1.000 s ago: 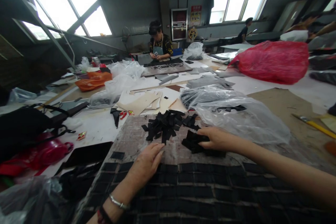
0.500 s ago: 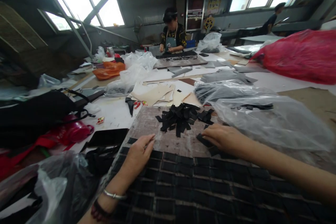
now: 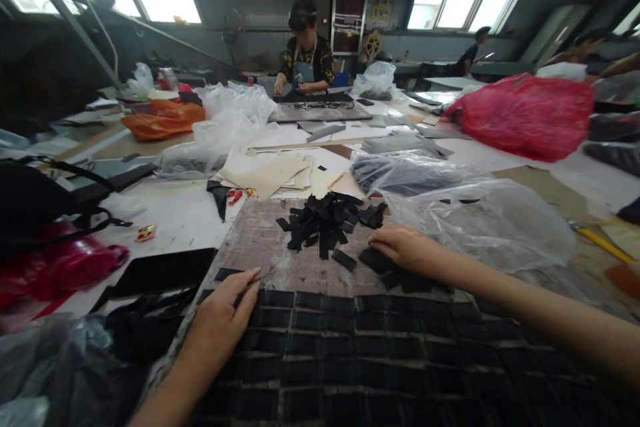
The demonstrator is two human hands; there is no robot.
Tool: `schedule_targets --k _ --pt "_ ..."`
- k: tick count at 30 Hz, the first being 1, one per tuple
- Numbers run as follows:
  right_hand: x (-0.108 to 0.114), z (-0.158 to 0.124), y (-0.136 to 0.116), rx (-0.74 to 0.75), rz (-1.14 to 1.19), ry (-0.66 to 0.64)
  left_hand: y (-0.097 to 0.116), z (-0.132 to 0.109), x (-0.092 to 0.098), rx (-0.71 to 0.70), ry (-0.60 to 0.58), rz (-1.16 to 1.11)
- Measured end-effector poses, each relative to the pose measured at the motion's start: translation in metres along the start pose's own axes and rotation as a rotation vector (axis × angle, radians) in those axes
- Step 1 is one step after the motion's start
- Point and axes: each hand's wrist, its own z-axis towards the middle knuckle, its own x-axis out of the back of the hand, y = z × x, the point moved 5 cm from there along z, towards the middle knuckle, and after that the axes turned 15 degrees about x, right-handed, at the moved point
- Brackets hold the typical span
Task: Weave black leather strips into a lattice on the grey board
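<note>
My left hand (image 3: 227, 310) hovers at the left edge of the board (image 3: 255, 230), above the rows of black pieces (image 3: 325, 323). Its thumb and forefinger are nearly together, and what may be between them is too small to make out. My right hand (image 3: 407, 250) is closed, its bent fingers down at a small stack of flat black pieces (image 3: 383, 263); its fingertips are partly hidden. One loose black piece (image 3: 344, 260) lies just left of that hand. Behind it is a heap of black strips (image 3: 323, 220).
A clear plastic bag (image 3: 480, 213) bulges right of the board. Pale cut sheets (image 3: 280, 170) lie behind it. On the left are a dark flat panel (image 3: 160, 272) and a pink container (image 3: 75, 253). A red bag (image 3: 525, 113) and a co-worker (image 3: 306, 57) are farther back.
The view has swung to the right. A single black piece now lies apart between the heap and my right hand. My left hand's bracelets have left the view.
</note>
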Motion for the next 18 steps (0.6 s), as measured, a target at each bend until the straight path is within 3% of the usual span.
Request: schedule_targets --k 4,8,14,18 --pt "-0.014 0.012 -0.023 0.065 -0.044 0.004 0.01 -0.005 0.002 -0.022 0.001 -0.015" --pt "-0.036 0.028 -0.037 0.087 -0.179 -0.023 0.01 -0.014 0.015 -0.032 0.017 -0.005" --pt "-0.052 0.036 -0.021 0.045 0.005 0.049 -0.015 -0.018 0.032 -0.006 0.084 0.079" --pt "-0.051 0.061 -0.048 0.123 0.127 0.077 -0.033 -0.008 0.031 0.01 0.137 0.141"
